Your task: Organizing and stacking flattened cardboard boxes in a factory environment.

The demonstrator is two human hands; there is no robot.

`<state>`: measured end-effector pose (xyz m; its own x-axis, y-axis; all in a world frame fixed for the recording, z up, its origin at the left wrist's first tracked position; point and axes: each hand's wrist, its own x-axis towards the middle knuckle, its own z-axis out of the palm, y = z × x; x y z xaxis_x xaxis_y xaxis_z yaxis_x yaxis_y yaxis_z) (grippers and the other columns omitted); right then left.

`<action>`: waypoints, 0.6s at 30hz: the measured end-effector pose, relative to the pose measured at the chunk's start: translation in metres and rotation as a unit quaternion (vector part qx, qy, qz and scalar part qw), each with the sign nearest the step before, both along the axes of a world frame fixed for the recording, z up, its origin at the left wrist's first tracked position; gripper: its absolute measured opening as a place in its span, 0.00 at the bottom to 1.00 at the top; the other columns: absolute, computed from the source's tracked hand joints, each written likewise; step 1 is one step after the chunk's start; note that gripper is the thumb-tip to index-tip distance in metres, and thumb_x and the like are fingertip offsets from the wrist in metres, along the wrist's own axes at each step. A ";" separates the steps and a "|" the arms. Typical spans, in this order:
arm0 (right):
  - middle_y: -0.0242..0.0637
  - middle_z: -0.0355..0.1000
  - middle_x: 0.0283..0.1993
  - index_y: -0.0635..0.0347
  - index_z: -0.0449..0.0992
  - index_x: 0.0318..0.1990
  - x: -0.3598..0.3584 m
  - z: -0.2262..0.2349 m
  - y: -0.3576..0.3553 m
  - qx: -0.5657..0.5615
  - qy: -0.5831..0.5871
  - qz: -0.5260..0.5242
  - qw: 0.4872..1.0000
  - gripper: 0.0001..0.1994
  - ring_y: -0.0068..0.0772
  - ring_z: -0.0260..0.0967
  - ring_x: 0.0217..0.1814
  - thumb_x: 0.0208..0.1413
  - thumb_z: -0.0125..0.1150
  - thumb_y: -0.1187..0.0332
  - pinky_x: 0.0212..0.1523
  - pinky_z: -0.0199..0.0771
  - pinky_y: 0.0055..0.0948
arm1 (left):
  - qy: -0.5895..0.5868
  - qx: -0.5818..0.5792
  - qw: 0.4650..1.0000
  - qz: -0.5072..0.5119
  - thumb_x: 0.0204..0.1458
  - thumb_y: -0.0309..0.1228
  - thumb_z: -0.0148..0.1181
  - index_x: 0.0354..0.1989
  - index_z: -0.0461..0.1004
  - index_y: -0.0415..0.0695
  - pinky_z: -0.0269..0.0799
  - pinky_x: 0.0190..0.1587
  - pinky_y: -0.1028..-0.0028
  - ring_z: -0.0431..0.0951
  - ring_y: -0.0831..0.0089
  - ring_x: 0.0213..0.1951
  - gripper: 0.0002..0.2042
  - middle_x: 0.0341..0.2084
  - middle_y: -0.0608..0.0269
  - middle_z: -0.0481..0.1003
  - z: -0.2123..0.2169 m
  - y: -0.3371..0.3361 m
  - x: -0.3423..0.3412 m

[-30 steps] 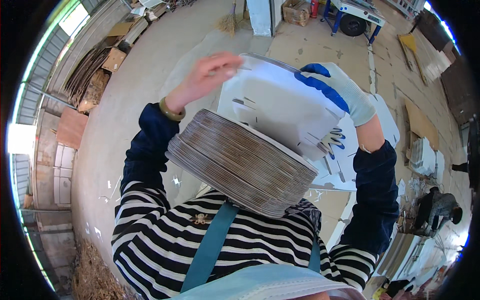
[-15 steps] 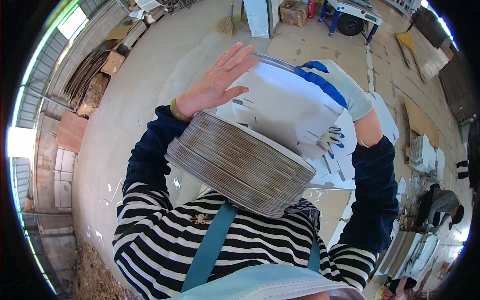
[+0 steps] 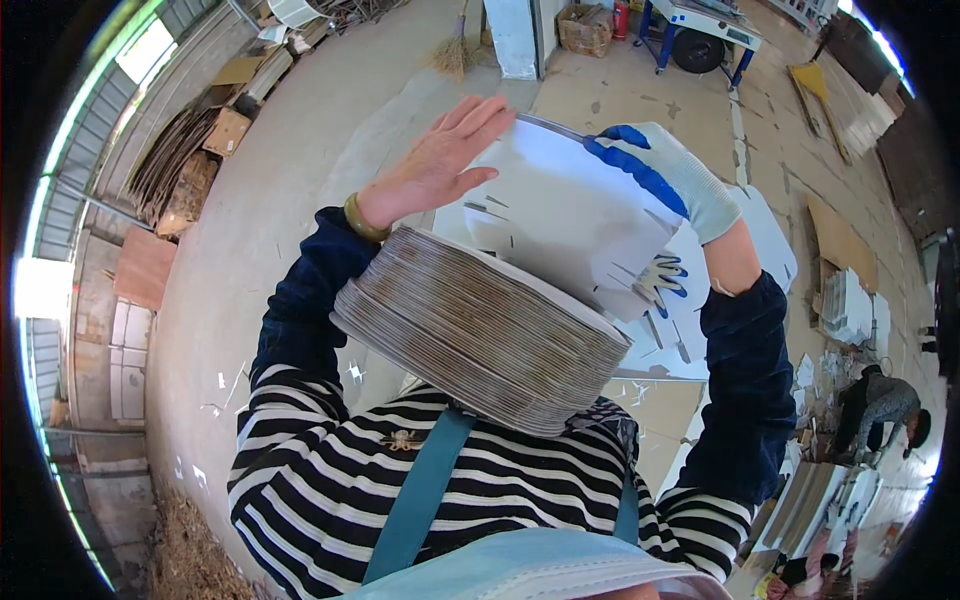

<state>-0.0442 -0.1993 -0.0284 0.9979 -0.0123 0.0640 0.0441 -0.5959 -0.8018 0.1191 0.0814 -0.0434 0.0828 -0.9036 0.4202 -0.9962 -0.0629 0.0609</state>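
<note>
A thick stack of cardboard sheets [image 3: 480,325], brown-grey at its cut edges, leans against my chest. Beyond it, white cardboard [image 3: 575,200] with slits near its sides stands up toward my hands. My left hand [image 3: 440,160] is bare, its fingers stretched out and the thumb apart, with the fingertips at the cardboard's far left corner. On the right, my right hand [image 3: 660,170] wears a white knit glove with blue coating. Its fingers close over the far edge of the white cardboard, and the thumb is hidden.
Another white-and-blue glove [image 3: 662,283] lies on a white sheet-covered surface [image 3: 655,350] behind the stack. At the far side are a broom [image 3: 452,52], a box [image 3: 586,28] and a wheeled blue-framed machine [image 3: 700,40]. A person [image 3: 885,410] bends over at the right near stacked boards [image 3: 815,500].
The layers at the white cardboard's far edge, slightly apart before, now lie closer together. My right hand has shifted slightly left with the edge; my left hand has barely moved.
</note>
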 end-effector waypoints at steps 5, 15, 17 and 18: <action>0.42 0.77 0.51 0.54 0.78 0.57 0.004 -0.016 -0.013 -0.231 -0.169 0.072 0.955 0.16 0.45 0.74 0.51 0.62 0.56 0.69 0.54 0.74 0.34 | -0.013 0.008 1.000 0.004 0.52 0.26 0.66 0.72 0.59 0.43 0.54 0.72 0.53 0.49 0.44 0.74 0.36 0.73 0.52 0.54 -0.001 0.003 -0.001; 0.43 0.77 0.49 0.54 0.77 0.58 0.014 -0.017 -0.027 -0.311 -0.298 0.194 0.881 0.20 0.47 0.75 0.46 0.57 0.58 0.72 0.50 0.76 0.35 | 0.016 -0.104 0.994 -0.014 0.50 0.23 0.68 0.51 0.74 0.42 0.65 0.64 0.59 0.65 0.50 0.64 0.19 0.60 0.51 0.67 0.006 0.003 -0.001; 0.44 0.77 0.49 0.55 0.77 0.58 0.012 -0.014 -0.028 -0.290 -0.266 0.187 0.900 0.19 0.47 0.75 0.46 0.58 0.57 0.72 0.50 0.76 0.34 | 0.031 -0.095 0.995 -0.014 0.50 0.23 0.68 0.48 0.75 0.41 0.66 0.61 0.61 0.68 0.53 0.60 0.16 0.57 0.52 0.68 0.007 0.007 0.002; 0.44 0.77 0.50 0.55 0.77 0.57 0.011 -0.012 -0.028 -0.268 -0.233 0.181 0.917 0.18 0.47 0.75 0.46 0.59 0.57 0.72 0.51 0.76 0.34 | 0.047 -0.087 0.995 -0.013 0.51 0.24 0.68 0.44 0.76 0.40 0.68 0.58 0.63 0.70 0.55 0.56 0.12 0.54 0.54 0.70 0.008 0.011 0.004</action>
